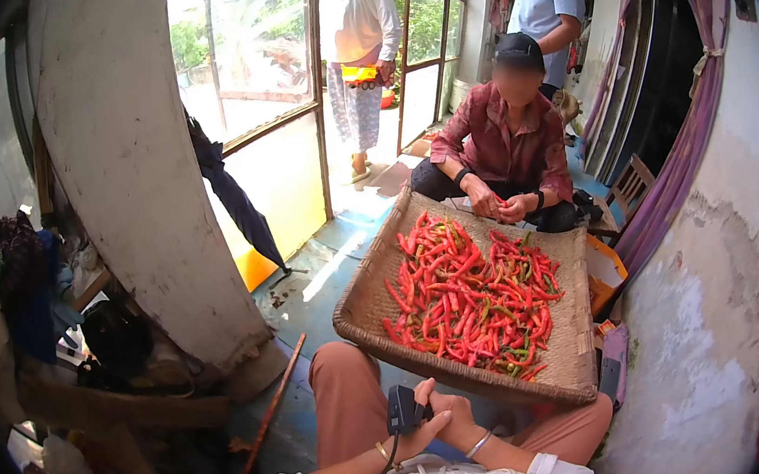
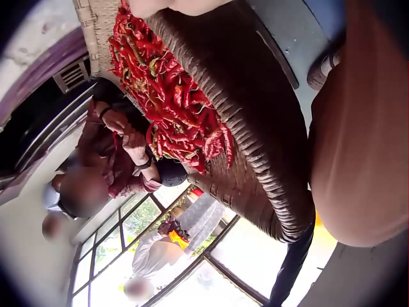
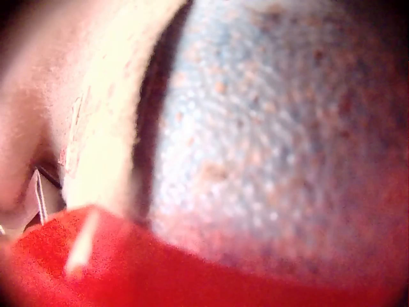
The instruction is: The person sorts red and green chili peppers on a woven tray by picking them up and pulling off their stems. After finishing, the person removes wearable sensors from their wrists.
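Note:
Just above the lap in the head view, my left hand and right hand overlap, the left thumb lying across the right. A small black camera sits on my left wrist. My fingers are mostly hidden, and I cannot tell whether they hold anything. Part of a hand shows at the top of the left wrist view. Skin and a blurred red surface fill the right wrist view. Beyond my hands, a woven tray bears many red chili peppers, some of them green; its near edge overlaps my knees.
Across the tray sits a person in a dark cap, hands together by a red chili. Two people stand behind, one holding a yellow toy truck. A dark umbrella leans left, a stick lies on the floor, and a wall rises right.

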Available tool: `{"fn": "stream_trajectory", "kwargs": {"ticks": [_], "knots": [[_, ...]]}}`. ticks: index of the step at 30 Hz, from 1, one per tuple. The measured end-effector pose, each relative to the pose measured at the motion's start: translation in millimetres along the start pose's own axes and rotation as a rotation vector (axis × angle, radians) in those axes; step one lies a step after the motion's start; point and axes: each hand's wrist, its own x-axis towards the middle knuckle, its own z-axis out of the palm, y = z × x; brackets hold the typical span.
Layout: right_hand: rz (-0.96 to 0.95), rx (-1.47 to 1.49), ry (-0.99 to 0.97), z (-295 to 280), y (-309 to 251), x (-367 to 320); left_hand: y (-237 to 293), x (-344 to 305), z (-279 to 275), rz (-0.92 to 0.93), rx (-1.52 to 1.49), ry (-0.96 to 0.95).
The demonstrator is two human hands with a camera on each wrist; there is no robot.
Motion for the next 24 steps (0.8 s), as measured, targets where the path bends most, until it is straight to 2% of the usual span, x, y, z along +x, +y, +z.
{"fn": "stream_trajectory", "kwargs": {"ticks": [4, 6, 10, 12, 16, 19, 21, 24], "knots": [[0.019, 0.007, -0.050, 5.5, 8.8, -10.9, 6.6, -4.3, -9.8, -0.086, 0.022, -0.130], [0.022, 0.019, -0.040, 9.1, 13.8, -17.0, -1.7, -8.9, -7.1, -0.198, -0.149, -0.199], [0.047, 0.035, -0.047, 7.7, 16.6, -22.5, -11.3, -16.4, -0.8, -0.269, -0.198, -0.239], [0.044, 0.043, -0.036, 7.1, 17.3, -24.1, -8.4, -12.2, 1.6, -0.458, -0.452, -0.258], [0.059, 0.042, -0.023, 5.4, 19.3, -28.3, -4.6, -11.8, 1.8, -0.443, -0.459, -0.257], [0.052, 0.074, 0.007, 6.1, 21.6, -32.3, -7.9, -12.1, -0.3, -0.492, -0.506, -0.336], [0.055, 0.094, 0.020, 6.9, 24.5, -33.5, -14.3, -16.5, 0.8, -0.478, -0.760, -0.343], [0.084, 0.063, 0.002, 5.6, 25.5, -33.3, -11.1, -16.0, 1.9, -0.545, -0.916, -0.288]]}}
